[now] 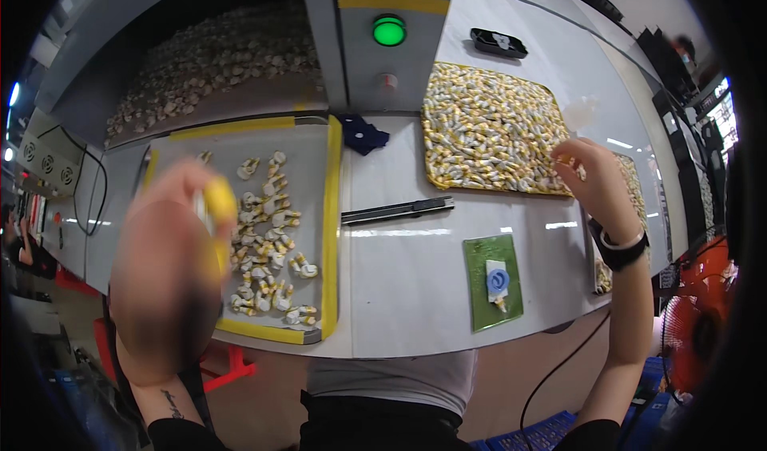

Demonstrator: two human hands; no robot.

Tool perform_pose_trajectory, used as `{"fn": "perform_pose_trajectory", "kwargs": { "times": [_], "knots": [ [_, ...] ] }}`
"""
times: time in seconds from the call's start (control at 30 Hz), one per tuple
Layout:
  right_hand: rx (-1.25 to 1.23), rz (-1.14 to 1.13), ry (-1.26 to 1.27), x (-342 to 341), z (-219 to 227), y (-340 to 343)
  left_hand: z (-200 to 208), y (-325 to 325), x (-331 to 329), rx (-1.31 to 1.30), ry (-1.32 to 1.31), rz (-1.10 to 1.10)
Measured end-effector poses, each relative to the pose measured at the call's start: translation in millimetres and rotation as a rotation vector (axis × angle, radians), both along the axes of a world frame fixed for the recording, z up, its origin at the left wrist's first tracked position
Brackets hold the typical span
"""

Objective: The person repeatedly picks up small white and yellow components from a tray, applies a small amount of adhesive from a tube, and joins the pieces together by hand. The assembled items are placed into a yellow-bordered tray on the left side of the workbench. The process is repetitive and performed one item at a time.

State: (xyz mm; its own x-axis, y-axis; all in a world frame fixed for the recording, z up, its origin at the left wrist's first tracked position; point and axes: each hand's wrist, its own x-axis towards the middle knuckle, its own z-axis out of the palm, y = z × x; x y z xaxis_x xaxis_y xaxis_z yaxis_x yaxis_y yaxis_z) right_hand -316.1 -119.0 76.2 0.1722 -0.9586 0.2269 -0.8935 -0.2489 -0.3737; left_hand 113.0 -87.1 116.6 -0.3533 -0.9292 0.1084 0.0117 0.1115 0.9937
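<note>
My left hand (pixel 172 251), smeared by motion, is over the left part of a grey tray with a yellow taped rim (pixel 331 227). Yellow patches show at its fingers; whether these are finger covers or held parts I cannot tell. Loose small white-and-yellow parts (pixel 268 227) lie in that tray to the right of the hand. At the right edge of a tray packed with similar parts (pixel 495 131) is my right hand (pixel 595 175). Its fingertips are drawn together, with a bit of orange-yellow there. What they pinch, if anything, is too small to name.
Between the trays lie a box cutter (pixel 399 210) and a dark blue cloth (pixel 363 134). Nearer stands a green pad (pixel 479 311) with a blue ring (pixel 498 280). A grey post with a lit green button (pixel 389 30) rises behind. An orange fan (pixel 707 315) stands at right.
</note>
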Motion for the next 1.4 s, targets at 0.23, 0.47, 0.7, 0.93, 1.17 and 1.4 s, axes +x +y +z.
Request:
{"fn": "perform_pose_trajectory", "kwargs": {
  "times": [0.23, 0.47, 0.7, 0.93, 1.17, 1.4],
  "knots": [
    [0.097, -0.008, 0.106, 3.3, -11.4, -15.7, -27.9, 79.1, -18.6, 0.398, 0.21, -0.318],
    [-0.038, -0.045, 0.213, 4.7, -22.6, -2.4, -69.4, 91.2, -50.8, 0.511, 0.536, -0.368],
    [-0.013, -0.022, 0.231, 2.3, -22.8, -0.8, -101.2, 94.4, -70.9, 0.798, 0.718, -0.66],
    [-0.009, -0.05, 0.006, 13.3, -9.6, 12.4, -113.9, 97.1, -83.0, 0.834, 0.796, -0.675],
    [0.016, 0.066, -0.18, 61.5, 12.1, 70.7, -115.8, 94.1, -92.4, 0.863, 0.847, -0.553],
    [0.099, -0.018, -0.38, 58.6, -1.4, 108.0, -116.3, 93.2, -97.3, 0.871, 0.882, -0.542]
  ]
}}
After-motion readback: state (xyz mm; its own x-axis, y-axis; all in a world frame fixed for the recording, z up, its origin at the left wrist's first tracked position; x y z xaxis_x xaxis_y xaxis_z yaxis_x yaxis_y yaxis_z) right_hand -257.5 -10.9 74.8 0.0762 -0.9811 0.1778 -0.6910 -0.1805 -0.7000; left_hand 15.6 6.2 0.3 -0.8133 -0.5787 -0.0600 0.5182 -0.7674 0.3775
